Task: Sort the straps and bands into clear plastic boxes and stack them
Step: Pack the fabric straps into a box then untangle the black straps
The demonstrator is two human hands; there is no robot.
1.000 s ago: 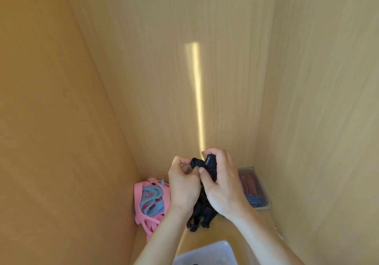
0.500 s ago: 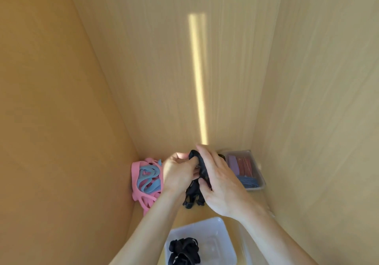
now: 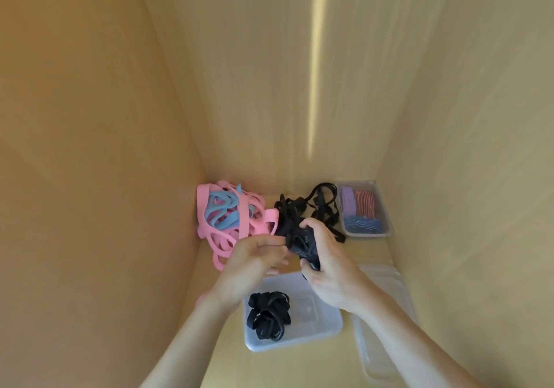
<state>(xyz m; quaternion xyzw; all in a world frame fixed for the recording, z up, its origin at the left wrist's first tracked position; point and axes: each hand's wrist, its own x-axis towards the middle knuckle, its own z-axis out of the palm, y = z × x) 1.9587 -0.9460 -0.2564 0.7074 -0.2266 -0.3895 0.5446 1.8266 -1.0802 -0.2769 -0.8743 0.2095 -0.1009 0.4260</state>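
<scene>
Black strap bundle (image 3: pixel 299 242) partly hidden by hands.

The wooden shelf (image 3: pixel 314 366) carries pink bands (image 3: pixel 227 225), black straps (image 3: pixel 322 204) and clear boxes (image 3: pixel 317 324)

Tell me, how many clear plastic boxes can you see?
3. One near box holds a black bundle, one far box by the right wall holds folded straps, and one empty box sits at the right. More may be out of view.

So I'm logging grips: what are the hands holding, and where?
Both grip one bundled black strap: right hand wraps its right side, left hand pinches its left edge.
</scene>
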